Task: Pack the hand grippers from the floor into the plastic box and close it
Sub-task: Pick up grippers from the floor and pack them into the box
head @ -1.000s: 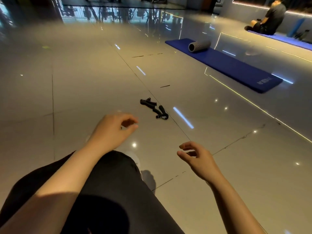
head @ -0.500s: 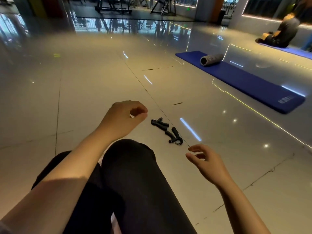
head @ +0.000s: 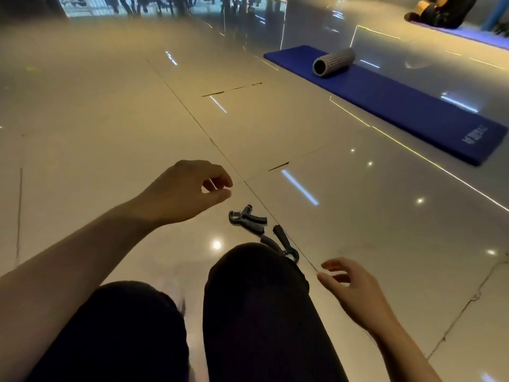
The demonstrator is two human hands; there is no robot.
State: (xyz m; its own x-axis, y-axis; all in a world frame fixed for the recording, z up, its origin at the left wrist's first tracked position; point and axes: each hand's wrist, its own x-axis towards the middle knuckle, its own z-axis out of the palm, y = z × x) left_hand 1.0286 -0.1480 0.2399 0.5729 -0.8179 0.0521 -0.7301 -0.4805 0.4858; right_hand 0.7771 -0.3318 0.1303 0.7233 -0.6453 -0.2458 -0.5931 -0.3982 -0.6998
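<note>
— Two black hand grippers with padded handles and metal coil springs (head: 261,230) lie on the glossy beige tiled floor (head: 96,119), just below the middle of the frame, one partly hidden behind a knee in dark trousers (head: 256,271).

— Where are the hands?

— Left hand (head: 181,194) hovers left of and above them in the frame, fingers loosely curled, thumb near the forefinger, holding nothing. Right hand (head: 355,293) sits lower right, fingers relaxed and apart, also empty.

— How will they handle?

— Likely stiff and fairly light, with grippy handles; the spring may let the handles flex. I'd wrap one handle, or hook the coil end.

— And the plastic box?

— Not in the frame. A blue exercise mat (head: 399,106) with a grey ridged foam roller (head: 333,62) lies upper right.
</note>
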